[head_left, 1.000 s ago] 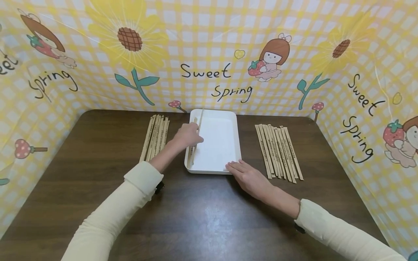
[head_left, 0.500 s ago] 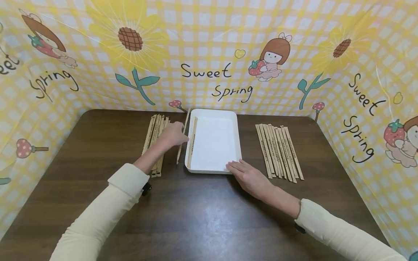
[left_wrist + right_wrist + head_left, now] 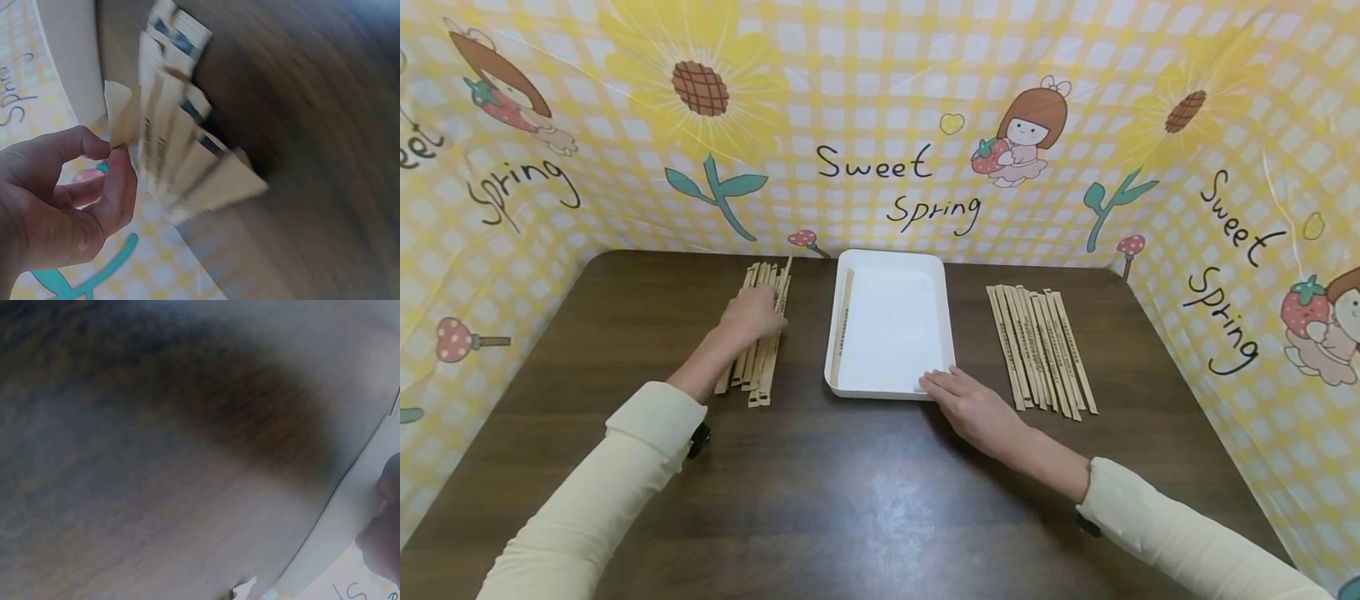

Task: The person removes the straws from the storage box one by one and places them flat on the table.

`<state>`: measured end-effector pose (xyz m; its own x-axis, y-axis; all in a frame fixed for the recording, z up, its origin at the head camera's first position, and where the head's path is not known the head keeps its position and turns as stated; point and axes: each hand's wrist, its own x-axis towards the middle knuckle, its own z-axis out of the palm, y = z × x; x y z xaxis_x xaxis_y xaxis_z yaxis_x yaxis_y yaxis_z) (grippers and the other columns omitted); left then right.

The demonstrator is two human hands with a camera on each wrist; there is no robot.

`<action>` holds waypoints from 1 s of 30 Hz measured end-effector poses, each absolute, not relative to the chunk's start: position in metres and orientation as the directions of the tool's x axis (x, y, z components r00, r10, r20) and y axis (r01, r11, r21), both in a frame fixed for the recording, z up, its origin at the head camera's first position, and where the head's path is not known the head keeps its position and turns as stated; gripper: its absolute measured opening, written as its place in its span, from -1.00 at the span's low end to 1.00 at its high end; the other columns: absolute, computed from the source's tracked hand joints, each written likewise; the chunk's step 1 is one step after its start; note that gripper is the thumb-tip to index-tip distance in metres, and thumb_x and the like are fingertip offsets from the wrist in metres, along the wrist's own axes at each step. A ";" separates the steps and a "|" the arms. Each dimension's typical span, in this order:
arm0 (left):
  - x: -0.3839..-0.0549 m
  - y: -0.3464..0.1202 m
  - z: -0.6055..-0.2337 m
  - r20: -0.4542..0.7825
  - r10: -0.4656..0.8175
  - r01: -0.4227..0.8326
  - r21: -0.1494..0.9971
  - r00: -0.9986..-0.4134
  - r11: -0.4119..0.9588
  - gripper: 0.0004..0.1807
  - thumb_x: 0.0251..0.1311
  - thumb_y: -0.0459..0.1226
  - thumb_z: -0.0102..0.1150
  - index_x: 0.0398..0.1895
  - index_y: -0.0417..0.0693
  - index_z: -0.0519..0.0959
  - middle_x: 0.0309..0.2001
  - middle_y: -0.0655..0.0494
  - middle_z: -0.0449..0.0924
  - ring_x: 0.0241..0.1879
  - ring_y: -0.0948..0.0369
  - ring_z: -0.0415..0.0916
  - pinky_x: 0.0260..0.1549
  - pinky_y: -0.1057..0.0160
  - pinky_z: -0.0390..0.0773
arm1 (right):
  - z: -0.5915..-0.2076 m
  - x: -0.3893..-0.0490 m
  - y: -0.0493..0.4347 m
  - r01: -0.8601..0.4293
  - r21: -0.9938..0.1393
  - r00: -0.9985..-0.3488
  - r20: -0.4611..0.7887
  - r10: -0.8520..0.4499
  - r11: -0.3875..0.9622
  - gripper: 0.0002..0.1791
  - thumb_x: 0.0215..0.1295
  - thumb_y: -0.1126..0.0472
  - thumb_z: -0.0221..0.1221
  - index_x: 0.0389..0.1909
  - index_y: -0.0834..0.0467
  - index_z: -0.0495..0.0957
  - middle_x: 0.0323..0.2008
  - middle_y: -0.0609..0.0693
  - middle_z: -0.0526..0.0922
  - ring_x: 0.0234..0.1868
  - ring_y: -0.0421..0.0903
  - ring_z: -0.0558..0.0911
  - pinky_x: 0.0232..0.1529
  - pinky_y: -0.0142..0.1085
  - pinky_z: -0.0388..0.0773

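Observation:
Over the left pile of slim kraft-paper packets (image 3: pixel 762 382), my left hand (image 3: pixel 748 315) pinches one such packet (image 3: pixel 122 112) between thumb and fingers. Its top end stands above the pile's far right side; whether it touches the pile I cannot tell. One packet (image 3: pixel 843 329) lies lengthwise along the inner left side of the white tray (image 3: pixel 895 325). My right hand (image 3: pixel 977 412) rests on the tray's near right corner with straight fingers and grips nothing. Only part of that hand (image 3: pixel 382 528) shows at the edge of the right wrist view. What the packets contain is hidden.
A second pile of similar packets (image 3: pixel 1041 350) lies fanned to the right of the tray. Everything stands on a dark wooden table (image 3: pixel 850 500). A yellow checked cloth (image 3: pixel 880 108) hangs behind and at both sides.
My left hand has moved left from above the tray, over its left rim, to the left pile, carrying a packet. The other packet stays in the tray. My right hand has not moved.

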<state>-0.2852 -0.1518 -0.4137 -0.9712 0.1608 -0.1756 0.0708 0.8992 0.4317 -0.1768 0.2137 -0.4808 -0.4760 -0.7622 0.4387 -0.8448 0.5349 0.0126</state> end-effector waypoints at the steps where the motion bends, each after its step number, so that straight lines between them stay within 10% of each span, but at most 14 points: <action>1: -0.285 -0.155 -0.414 -0.177 0.156 0.068 0.425 -0.972 0.903 -0.74 0.17 -0.32 0.17 -0.20 -0.37 0.45 -0.39 -0.14 0.46 -0.45 0.01 0.41 -0.48 0.06 0.48 | -0.481 -0.177 0.214 -0.844 0.015 -0.475 0.440 -0.762 0.536 -0.53 0.14 0.50 0.30 0.12 0.41 0.56 0.03 0.23 0.66 0.11 0.08 0.62 0.24 0.00 0.44; 30: -0.283 -0.182 -0.425 -0.243 0.070 -0.035 0.404 -0.968 0.914 -0.89 0.20 -0.37 0.00 -0.44 -0.24 0.39 -0.49 -0.15 0.43 -0.57 0.02 0.40 -0.62 0.15 0.41 | -0.481 -0.176 0.212 -0.841 0.017 -0.479 0.438 -0.760 0.540 -0.52 0.13 0.51 0.31 0.12 0.40 0.56 0.04 0.22 0.65 0.12 0.06 0.62 0.24 -0.01 0.45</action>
